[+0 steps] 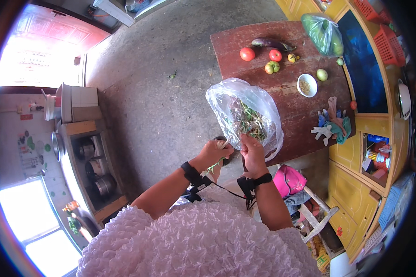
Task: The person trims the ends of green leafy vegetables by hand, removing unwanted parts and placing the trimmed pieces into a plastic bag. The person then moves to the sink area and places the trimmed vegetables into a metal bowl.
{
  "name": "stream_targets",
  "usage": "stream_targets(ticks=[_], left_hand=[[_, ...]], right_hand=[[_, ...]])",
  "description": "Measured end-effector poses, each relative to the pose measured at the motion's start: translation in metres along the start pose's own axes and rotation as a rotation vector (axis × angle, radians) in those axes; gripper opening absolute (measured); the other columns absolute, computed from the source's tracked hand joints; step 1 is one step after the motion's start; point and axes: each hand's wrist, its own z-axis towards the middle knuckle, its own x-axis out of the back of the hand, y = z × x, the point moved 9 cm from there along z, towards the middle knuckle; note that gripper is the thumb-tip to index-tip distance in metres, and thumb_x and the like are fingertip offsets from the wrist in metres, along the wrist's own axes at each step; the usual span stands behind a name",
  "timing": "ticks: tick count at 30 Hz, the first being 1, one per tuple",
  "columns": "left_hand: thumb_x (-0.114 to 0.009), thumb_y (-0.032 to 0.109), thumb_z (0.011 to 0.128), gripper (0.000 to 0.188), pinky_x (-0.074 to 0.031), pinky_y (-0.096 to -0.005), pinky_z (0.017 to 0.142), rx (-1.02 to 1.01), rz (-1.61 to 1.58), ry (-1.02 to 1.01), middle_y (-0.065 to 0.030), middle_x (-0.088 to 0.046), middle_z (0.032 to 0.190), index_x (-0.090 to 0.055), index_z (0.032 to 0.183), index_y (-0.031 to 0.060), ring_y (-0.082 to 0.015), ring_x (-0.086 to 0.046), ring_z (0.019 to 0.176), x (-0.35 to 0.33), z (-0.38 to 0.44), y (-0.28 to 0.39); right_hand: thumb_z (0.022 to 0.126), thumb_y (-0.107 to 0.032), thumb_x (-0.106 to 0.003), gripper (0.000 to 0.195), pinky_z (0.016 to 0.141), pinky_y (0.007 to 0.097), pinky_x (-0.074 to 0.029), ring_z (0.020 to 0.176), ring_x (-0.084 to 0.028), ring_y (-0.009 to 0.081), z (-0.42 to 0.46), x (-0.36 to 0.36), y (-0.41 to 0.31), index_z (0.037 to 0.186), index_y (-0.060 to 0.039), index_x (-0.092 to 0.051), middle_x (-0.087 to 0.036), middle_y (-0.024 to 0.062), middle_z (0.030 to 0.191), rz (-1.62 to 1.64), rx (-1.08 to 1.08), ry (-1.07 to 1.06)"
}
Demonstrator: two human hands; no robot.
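Note:
My left hand [213,153] is closed around a thin plant with a pale stem end [224,143] and narrow green leaves [215,167] hanging below the fist. Close by, my right hand [253,152] is over the near side of a clear plastic bag [215,95], with thumb and fingertips drawn together; whether something small is pinched there cannot be made out. The bag gapes wide at the table's left edge. Inside it lie tangled green and dry plant scraps [250,119]. Both wrists wear black straps.
The worn red wooden table [280,93] carries tomatoes [247,54], an eggplant [272,43], a small white bowl [307,85], gloves [332,126] and a bag of green produce [322,34]. Right of it are yellow cabinets [353,194]. A wooden chair [315,218] stands near my right elbow.

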Motion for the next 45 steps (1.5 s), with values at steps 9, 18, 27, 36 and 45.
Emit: stream_targets(ticks=[9, 18, 27, 36, 45], left_hand=[[-0.068, 0.016, 0.089, 0.013, -0.047, -0.0241, 0.069, -0.053, 0.0, -0.032, 0.0008, -0.065, 0.081, -0.068, 0.092, 0.0028, -0.0066, -0.058, 0.075, -0.001, 0.003, -0.005], [-0.066, 0.014, 0.09, 0.015, -0.049, -0.0259, 0.073, -0.141, 0.063, -0.026, 0.0001, -0.067, 0.086, -0.068, 0.097, 0.001, -0.0083, -0.059, 0.079, 0.002, 0.003, 0.009], [-0.069, 0.023, 0.087, 0.025, -0.05, -0.0329, 0.075, -0.126, 0.427, 0.027, -0.0086, -0.071, 0.09, -0.07, 0.107, 0.0088, -0.0174, -0.065, 0.08, -0.001, -0.017, 0.032], [-0.067, 0.022, 0.089, 0.021, -0.05, -0.0302, 0.072, -0.122, 0.272, 0.112, -0.0056, -0.069, 0.084, -0.069, 0.101, 0.004, -0.0118, -0.062, 0.077, 0.02, -0.008, 0.017], [-0.066, 0.017, 0.089, 0.017, -0.048, -0.0283, 0.069, -0.17, 0.254, 0.153, -0.0024, -0.065, 0.077, -0.068, 0.094, 0.0012, -0.0102, -0.059, 0.073, 0.056, -0.003, 0.018]], right_hand=[[0.093, -0.013, -0.062, 0.011, 0.053, 0.0181, -0.037, 0.061, -0.05, 0.0049, 0.016, 0.012, -0.021, 0.101, -0.0058, -0.059, -0.064, 0.0023, 0.086, 0.06, 0.075, -0.069], [0.097, -0.044, -0.052, 0.038, 0.056, 0.0218, -0.045, 0.064, -0.057, 0.0108, 0.024, 0.027, -0.01, 0.111, -0.0085, -0.054, -0.064, 0.007, 0.088, -0.181, -0.098, 0.056], [0.094, -0.036, -0.062, 0.034, 0.06, 0.0196, -0.043, 0.063, -0.053, 0.0084, 0.023, 0.022, 0.003, 0.105, -0.0043, -0.057, -0.059, 0.0043, 0.082, -0.126, -0.098, -0.045], [0.097, -0.02, -0.059, 0.019, 0.057, 0.0185, -0.039, 0.062, -0.05, 0.0046, 0.032, 0.017, -0.016, 0.093, -0.0023, -0.065, -0.059, -0.001, 0.074, -0.383, 0.069, -0.149], [0.098, -0.011, -0.053, 0.023, 0.059, 0.0175, -0.036, 0.066, -0.045, 0.0049, -0.006, -0.016, -0.04, 0.114, 0.0023, -0.064, -0.054, -0.0019, 0.08, -0.553, 0.052, -0.474]])
